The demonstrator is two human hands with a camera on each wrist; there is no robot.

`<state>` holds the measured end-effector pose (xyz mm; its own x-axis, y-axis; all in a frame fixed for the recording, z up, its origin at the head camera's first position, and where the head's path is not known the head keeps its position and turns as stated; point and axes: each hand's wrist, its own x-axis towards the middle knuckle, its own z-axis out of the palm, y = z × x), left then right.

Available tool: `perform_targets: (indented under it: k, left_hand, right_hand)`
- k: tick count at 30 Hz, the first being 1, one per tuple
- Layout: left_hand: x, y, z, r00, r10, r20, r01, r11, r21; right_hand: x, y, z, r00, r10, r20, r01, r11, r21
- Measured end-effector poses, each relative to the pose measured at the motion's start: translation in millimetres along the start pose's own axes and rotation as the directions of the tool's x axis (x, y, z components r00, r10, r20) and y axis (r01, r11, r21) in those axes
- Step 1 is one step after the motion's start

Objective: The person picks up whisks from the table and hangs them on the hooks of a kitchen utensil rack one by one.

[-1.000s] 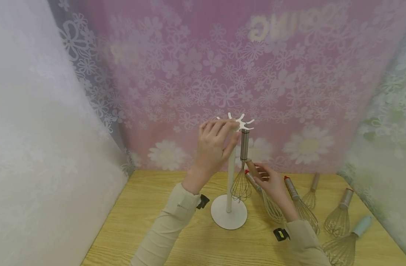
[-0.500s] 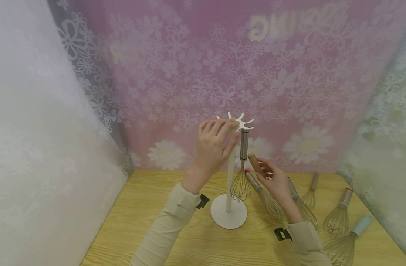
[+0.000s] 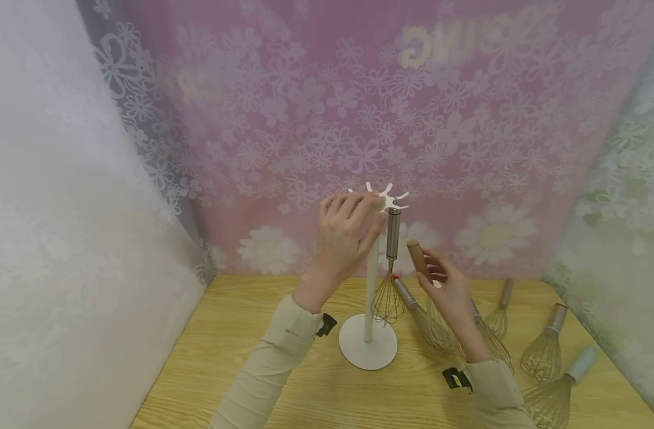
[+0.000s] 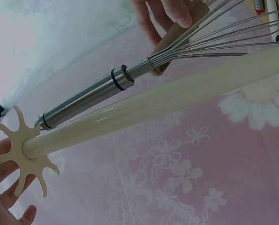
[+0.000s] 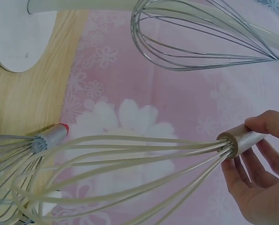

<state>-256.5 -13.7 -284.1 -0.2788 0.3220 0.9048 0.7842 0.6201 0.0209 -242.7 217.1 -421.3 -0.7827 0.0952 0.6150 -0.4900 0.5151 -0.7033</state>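
Observation:
A white stand (image 3: 372,286) with a round base and a star-shaped hook top (image 3: 389,201) stands on the table. My left hand (image 3: 344,232) rests over that top, its fingers spread against it in the left wrist view. From one hook hangs a steel-handled whisk (image 3: 393,235), wires down, beside the pole. To its right, my right hand (image 3: 446,290) grips a whisk with a wooden handle (image 3: 417,256) between thumb and fingers. This whisk's pale wires (image 5: 120,164) point down in the head view, apart from the stand and the hanging whisk.
A red-tipped whisk (image 3: 407,293) lies behind the right hand. Farther right on the wooden table (image 3: 241,357) lie a small whisk (image 3: 503,310), a grey-handled whisk (image 3: 551,336) and a light-blue-handled whisk (image 3: 579,366). A flowered curtain (image 3: 305,137) closes off the back.
My right hand has drawn the wooden-handled whisk rightward and slightly up, away from the hanging whisk. The left hand and the stand have stayed put.

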Motion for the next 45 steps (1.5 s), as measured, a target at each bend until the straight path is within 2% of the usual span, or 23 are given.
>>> perform_targets:
  k: [4, 9, 23, 35, 45]
  left_hand:
    - [1.0, 1.0, 0.0, 1.0, 0.0, 0.001, 0.0, 1.0, 0.002]
    - [2.8, 2.1, 0.8, 1.0, 0.004, -0.01, -0.004, 1.0, 0.01]
    - [3.3, 3.3, 3.9, 1.0, 0.009, -0.022, -0.008, 0.999, 0.041]
    - [3.2, 2.8, 1.4, 1.0, 0.016, -0.003, -0.016, 0.999, 0.04]
    - [2.8, 2.4, 0.1, 1.0, 0.022, 0.005, -0.022, 0.999, 0.031]
  right_hand:
    - [3.9, -4, -3, 0.996, -0.051, -0.068, 0.052, 0.999, 0.016]
    - [7.9, -12, -9, 0.991, -0.072, -0.113, 0.078, 0.995, 0.055]
    - [17.6, -40, -23, 0.993, -0.048, -0.112, 0.06, 0.993, 0.098]
    - [26.6, -58, -30, 0.987, -0.084, -0.136, 0.107, 0.978, 0.177]
    - [30.0, -69, -33, 0.984, -0.079, -0.158, 0.104, 0.983, 0.154]
